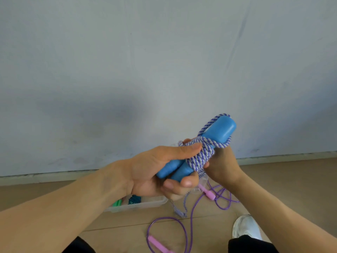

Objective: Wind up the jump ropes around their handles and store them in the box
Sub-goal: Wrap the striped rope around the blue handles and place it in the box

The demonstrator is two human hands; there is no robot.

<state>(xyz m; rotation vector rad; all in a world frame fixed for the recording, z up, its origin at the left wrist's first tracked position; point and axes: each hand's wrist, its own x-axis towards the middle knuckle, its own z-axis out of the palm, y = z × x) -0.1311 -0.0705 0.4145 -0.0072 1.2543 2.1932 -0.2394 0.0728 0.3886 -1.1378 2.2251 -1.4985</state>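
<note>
Here, low in the head view, a pink-handled jump rope with a thin purple cord [189, 212] lies uncoiled on the wooden floor, 1 pink handle [158, 242] by the person's knees and the other [207, 193] farther off beside a white shoe [245, 226]. Above it, the left hand [155, 172] curls around the lower ends of 2 blue foam handles [184, 169] held side by side, thumb pressed on the wrapped turns. The handles' long axis slants from lower left up to upper right, away from the body. The right hand [221, 167] pinches the blue-and-white braided rope [202, 156] at the wraps, just right of the handles, so it is the nearer hand for the next turn. A short loose tail [179, 209] hangs below, suggesting winding is nearly finished. Beyond, partly hidden under the left forearm, the clear plastic storage box [145, 204] sits on the floor, holding green and teal items. Behind stands a pale grey wall [127, 61].
</note>
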